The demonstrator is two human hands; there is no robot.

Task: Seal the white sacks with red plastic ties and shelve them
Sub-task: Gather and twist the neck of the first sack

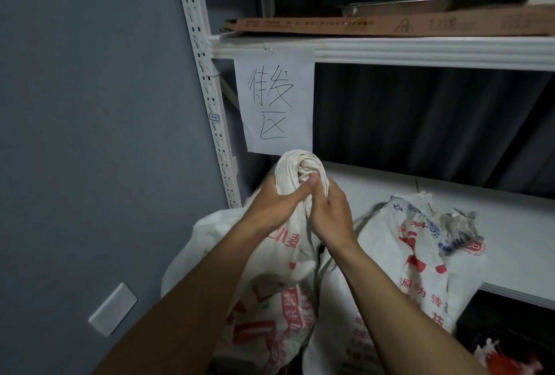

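Note:
A white sack [270, 293] with red print stands in front of me at the shelf's left end. Its twisted, bunched neck [300, 169] pokes up between my hands. My left hand [274, 205] wraps the neck from the left, thumb pressed across the front. My right hand [329, 214] clasps the neck from the right, just below the bunch. A second white sack [420, 260] with red and blue print lies on the white shelf board [510, 239] to the right, its mouth crumpled. No red tie shows on either neck.
A white metal rack upright [210, 95] rises on the left beside a grey wall [90, 134]. A handwritten paper sign [274, 101] hangs from the upper shelf [420, 50], which carries flat cardboard [390, 24]. Red plastic items [507, 359] lie at the lower right.

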